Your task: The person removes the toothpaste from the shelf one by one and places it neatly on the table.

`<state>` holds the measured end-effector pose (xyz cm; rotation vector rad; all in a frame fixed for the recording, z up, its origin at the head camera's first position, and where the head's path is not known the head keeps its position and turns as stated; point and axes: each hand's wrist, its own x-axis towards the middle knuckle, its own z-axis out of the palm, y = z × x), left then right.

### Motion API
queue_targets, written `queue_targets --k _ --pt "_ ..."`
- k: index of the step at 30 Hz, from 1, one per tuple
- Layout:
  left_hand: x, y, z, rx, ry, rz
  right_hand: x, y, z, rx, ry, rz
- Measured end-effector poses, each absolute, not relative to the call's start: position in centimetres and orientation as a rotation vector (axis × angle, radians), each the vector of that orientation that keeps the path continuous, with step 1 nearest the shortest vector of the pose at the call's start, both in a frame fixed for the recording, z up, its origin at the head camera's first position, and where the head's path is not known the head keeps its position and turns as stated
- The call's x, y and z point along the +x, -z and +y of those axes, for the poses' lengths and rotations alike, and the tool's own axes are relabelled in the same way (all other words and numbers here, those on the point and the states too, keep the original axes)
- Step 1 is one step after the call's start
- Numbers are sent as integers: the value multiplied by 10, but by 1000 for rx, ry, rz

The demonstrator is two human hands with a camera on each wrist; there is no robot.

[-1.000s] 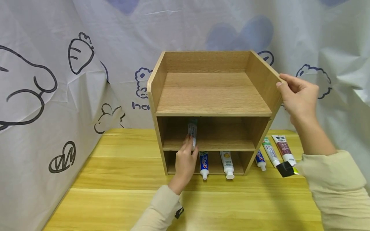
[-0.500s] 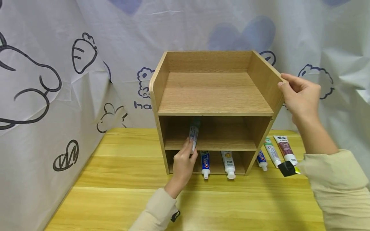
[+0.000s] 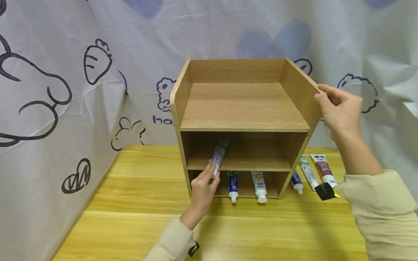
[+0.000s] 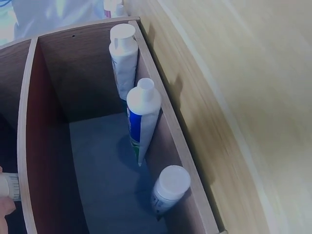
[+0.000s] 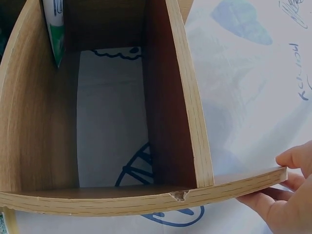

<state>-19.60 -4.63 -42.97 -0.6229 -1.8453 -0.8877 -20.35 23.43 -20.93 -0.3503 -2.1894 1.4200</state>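
Note:
My left hand [image 3: 203, 190] holds a white and green toothpaste tube [image 3: 218, 156] by its capped end, at the front of the wooden shelf's middle compartment. The tube slants, its green tail deeper inside; in the right wrist view that tail [image 5: 57, 41] lies on the middle board. At the left wrist view's edge, fingers [image 4: 5, 209] are on the white cap [image 4: 9, 186]. My right hand [image 3: 343, 110] grips the front edge of the shelf's right side panel [image 3: 300, 87], thumb on one face and fingers on the other.
The bottom compartment holds a blue toothpaste tube [image 3: 233, 186], a white tube [image 3: 259, 185] and another white-capped tube [image 4: 170, 187], caps forward. Right of the shelf [image 3: 241, 105], a blue tube [image 3: 296, 181], a green-white tube [image 3: 308, 172] and a maroon-white tube [image 3: 323, 169] lie on the table [image 3: 130, 217].
My left hand has drawn back toward the front left, and the toothpaste tube has come slightly outward and tilted more. My right hand keeps its grip on the side panel.

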Motion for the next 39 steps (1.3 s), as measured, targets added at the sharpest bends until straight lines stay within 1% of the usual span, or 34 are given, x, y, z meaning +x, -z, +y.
queue_targets --k 15,23,29,39 --pt "-185 431 -67 -711 1097 -1802 -204 209 237 -356 -1460 -2192" --pt "-174 427 -76 -735 1269 -1820 -204 210 239 -340 -1471 -2184" --pt "-166 423 -83 -768 1285 -1856 -204 210 243 -313 -1463 -2176" --pt "-146 416 -88 -816 1485 -1883 -203 210 241 -319 -1419 -2218"
